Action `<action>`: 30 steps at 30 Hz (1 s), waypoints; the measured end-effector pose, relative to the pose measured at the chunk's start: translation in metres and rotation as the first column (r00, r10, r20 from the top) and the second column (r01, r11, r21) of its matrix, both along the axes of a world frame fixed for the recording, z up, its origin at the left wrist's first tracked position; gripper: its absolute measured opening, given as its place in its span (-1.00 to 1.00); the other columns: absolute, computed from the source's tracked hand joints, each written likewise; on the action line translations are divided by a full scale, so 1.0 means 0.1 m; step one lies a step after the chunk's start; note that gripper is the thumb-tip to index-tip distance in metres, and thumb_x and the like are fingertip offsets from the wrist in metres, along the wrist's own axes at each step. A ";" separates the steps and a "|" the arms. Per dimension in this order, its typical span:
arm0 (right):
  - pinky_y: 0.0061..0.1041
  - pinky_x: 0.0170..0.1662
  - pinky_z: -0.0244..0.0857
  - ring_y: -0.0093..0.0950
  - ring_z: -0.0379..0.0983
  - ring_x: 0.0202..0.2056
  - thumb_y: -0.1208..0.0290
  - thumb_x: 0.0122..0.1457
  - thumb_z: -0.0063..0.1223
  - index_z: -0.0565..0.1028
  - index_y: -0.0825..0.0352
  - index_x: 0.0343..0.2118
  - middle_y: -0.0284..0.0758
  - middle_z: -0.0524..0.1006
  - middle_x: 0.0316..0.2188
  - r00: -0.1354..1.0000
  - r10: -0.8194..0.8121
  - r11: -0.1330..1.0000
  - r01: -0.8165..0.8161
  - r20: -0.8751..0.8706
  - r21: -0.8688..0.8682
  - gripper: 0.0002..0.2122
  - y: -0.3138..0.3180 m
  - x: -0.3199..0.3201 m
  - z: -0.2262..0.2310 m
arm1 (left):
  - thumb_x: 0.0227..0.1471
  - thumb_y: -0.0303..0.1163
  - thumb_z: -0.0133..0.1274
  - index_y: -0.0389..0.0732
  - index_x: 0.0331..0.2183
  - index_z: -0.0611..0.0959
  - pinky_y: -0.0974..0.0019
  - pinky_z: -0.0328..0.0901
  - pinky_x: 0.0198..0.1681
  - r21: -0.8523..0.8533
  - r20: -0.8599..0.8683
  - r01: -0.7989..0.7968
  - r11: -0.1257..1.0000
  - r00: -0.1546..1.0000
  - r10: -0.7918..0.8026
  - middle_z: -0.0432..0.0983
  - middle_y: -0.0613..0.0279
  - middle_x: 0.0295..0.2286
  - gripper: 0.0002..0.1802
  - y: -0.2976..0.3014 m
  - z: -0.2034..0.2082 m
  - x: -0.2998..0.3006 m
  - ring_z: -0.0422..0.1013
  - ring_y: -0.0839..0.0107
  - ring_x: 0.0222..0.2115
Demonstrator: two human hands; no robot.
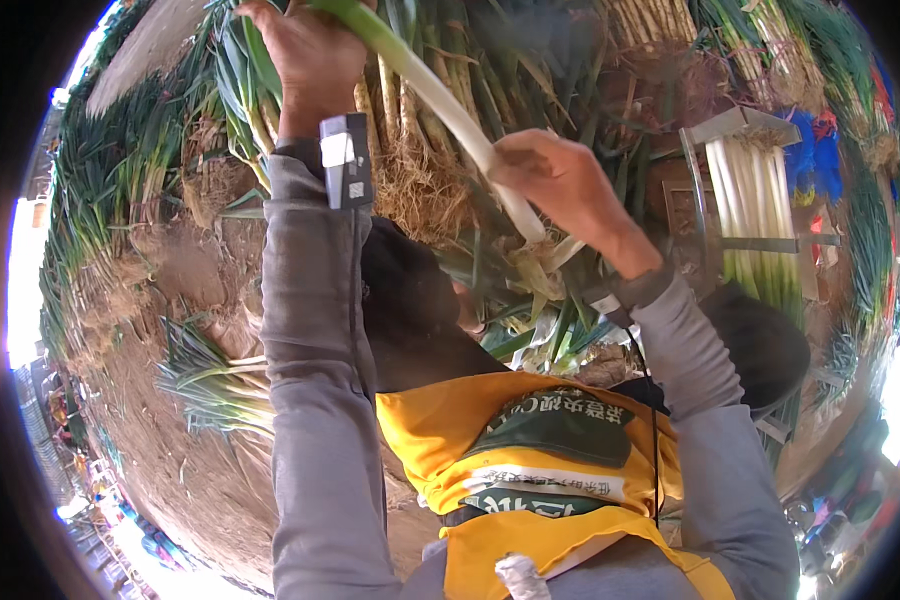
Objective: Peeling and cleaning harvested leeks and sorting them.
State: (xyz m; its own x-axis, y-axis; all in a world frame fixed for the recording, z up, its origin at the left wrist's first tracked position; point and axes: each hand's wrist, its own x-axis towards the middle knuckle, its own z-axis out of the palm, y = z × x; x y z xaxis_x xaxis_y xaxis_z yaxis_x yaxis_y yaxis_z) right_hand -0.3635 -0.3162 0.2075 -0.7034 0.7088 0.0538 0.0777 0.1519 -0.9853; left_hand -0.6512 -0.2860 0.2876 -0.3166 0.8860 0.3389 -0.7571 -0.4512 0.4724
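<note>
A long green onion [444, 103] slants across the upper middle, green at its top and white down to its root end. My left hand [315, 55], at the top edge, is closed around the green part; some of its fingers are cut off by the frame. Lower down, my right hand [568, 185] has its fingers bent and pinched on the white stalk, near the root end. A pale loose strip of leaf [566, 252] shows just below that hand. Behind the onion lies a heap of unpeeled green onions [410, 165] with tangled, soil-brown roots.
To the right, a metal rack [692, 190] holds a bundle of clean white green onions [755, 190], with blue plastic [815, 160] beside it. More green onions [220, 385] lie on the bare soil [185, 480] at left. Leaf scraps [560, 340] lie near my yellow apron [530, 450].
</note>
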 end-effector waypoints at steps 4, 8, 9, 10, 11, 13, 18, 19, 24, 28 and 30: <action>-0.50 -0.04 0.46 -0.52 0.56 -0.16 0.39 0.22 0.25 0.53 0.46 -0.08 -0.27 0.62 -0.24 0.990 0.116 0.976 -0.128 -0.080 -0.177 -0.71 0.14 -0.01 0.22 | 0.39 -0.10 -0.19 -0.26 -0.12 0.45 0.39 0.42 -0.31 -0.057 0.069 0.023 0.998 0.997 -0.019 0.41 0.22 -0.32 -0.62 0.07 -0.10 -0.07 0.37 0.51 -0.42; -0.55 -0.11 0.44 -0.60 0.54 -0.22 0.45 0.19 0.27 0.57 0.41 -0.14 -0.36 0.61 -0.28 0.987 0.150 0.959 -0.160 -0.059 -0.235 -0.77 0.18 0.01 0.18 | 0.40 -0.13 -0.18 -0.22 -0.20 0.43 0.38 0.37 -0.39 -0.116 0.004 -0.182 0.976 0.983 0.184 0.39 0.25 -0.40 -0.67 0.20 -0.23 0.14 0.30 0.50 -0.52; -0.58 -0.13 0.42 -0.67 0.51 -0.25 0.48 0.17 0.28 0.60 0.35 -0.16 -0.44 0.60 -0.32 0.989 0.139 0.945 -0.147 -0.050 -0.293 -0.81 0.17 0.01 0.17 | 0.40 -0.14 -0.17 -0.21 -0.24 0.42 0.37 0.35 -0.42 -0.129 0.008 -0.198 0.972 0.980 0.200 0.38 0.24 -0.42 -0.68 0.22 -0.23 0.15 0.30 0.51 -0.53; -0.58 -0.13 0.42 -0.67 0.51 -0.25 0.48 0.17 0.28 0.60 0.35 -0.16 -0.44 0.60 -0.32 0.989 0.140 0.944 -0.148 -0.049 -0.296 -0.81 0.16 0.02 0.17 | 0.40 -0.14 -0.17 -0.21 -0.24 0.42 0.37 0.35 -0.42 -0.132 0.009 -0.199 0.971 0.979 0.202 0.38 0.24 -0.42 -0.68 0.21 -0.25 0.15 0.30 0.51 -0.53; -0.59 -0.14 0.42 -0.68 0.51 -0.26 0.49 0.18 0.27 0.59 0.36 -0.17 -0.44 0.59 -0.34 0.989 0.146 0.948 -0.146 -0.023 -0.284 -0.82 0.13 -0.01 0.20 | 0.40 -0.15 -0.18 -0.21 -0.24 0.42 0.38 0.35 -0.42 -0.123 0.010 -0.198 0.972 0.980 0.201 0.38 0.24 -0.43 -0.69 0.20 -0.24 0.13 0.30 0.50 -0.53; -0.60 -0.16 0.42 -0.69 0.50 -0.28 0.50 0.19 0.25 0.58 0.38 -0.17 -0.45 0.59 -0.35 0.988 0.153 0.951 -0.148 -0.002 -0.272 -0.83 0.04 -0.04 0.26 | 0.40 -0.15 -0.18 -0.21 -0.24 0.42 0.39 0.35 -0.43 -0.114 0.006 -0.200 0.973 0.979 0.202 0.38 0.23 -0.44 -0.69 0.17 -0.24 0.11 0.30 0.50 -0.53; -0.62 -0.18 0.45 -0.64 0.51 -0.29 0.49 0.22 0.21 0.53 0.44 -0.21 -0.37 0.58 -0.33 0.994 0.103 0.995 -0.104 -0.040 -0.011 -0.84 -0.10 0.15 0.29 | 0.38 -0.14 -0.15 -0.21 -0.24 0.45 0.38 0.37 -0.47 -0.233 -0.069 -0.260 0.937 0.966 0.251 0.39 0.25 -0.49 -0.68 0.16 -0.25 0.11 0.33 0.45 -0.56; -0.62 -0.19 0.44 -0.66 0.49 -0.31 0.52 0.21 0.22 0.52 0.42 -0.17 -0.39 0.57 -0.31 0.996 0.072 0.997 -0.072 -0.045 -0.002 -0.82 -0.07 0.23 0.21 | 0.38 -0.14 -0.15 -0.21 -0.24 0.45 0.38 0.37 -0.47 -0.230 -0.068 -0.262 0.937 0.965 0.253 0.39 0.25 -0.49 -0.68 0.18 -0.27 0.05 0.33 0.45 -0.56; -0.64 -0.21 0.41 -0.68 0.47 -0.32 0.52 0.21 0.21 0.52 0.40 -0.20 -0.42 0.56 -0.31 0.989 -0.137 0.980 0.128 -0.049 -0.151 -0.85 -0.27 0.54 0.00 | 0.34 -0.13 -0.05 -0.20 -0.25 0.47 0.34 0.37 -0.51 -0.312 -0.045 -0.320 0.895 0.945 0.323 0.39 0.23 -0.52 -0.69 0.19 -0.45 -0.30 0.37 0.41 -0.55; -0.60 -0.21 0.40 -0.66 0.48 -0.33 0.47 0.24 0.16 0.53 0.40 -0.21 -0.39 0.57 -0.33 0.901 -0.369 0.921 0.387 0.230 -0.040 -0.86 -0.09 0.94 -0.52 | 0.31 -0.18 0.01 -0.19 -0.25 0.49 0.32 0.37 -0.47 -0.257 -0.073 -0.467 0.846 0.882 0.465 0.39 0.23 -0.54 -0.74 0.11 -0.43 -0.26 0.38 0.40 -0.55; -0.58 -0.20 0.41 -0.62 0.51 -0.31 0.46 0.25 0.16 0.53 0.41 -0.16 -0.34 0.57 -0.31 0.833 -0.397 0.917 0.376 0.385 0.131 -0.84 -0.02 1.33 -1.00 | 0.30 -0.17 0.02 -0.19 -0.27 0.52 0.32 0.37 -0.45 -0.275 -0.083 -0.481 0.832 0.874 0.478 0.40 0.24 -0.53 -0.74 0.17 -0.33 -0.18 0.38 0.39 -0.54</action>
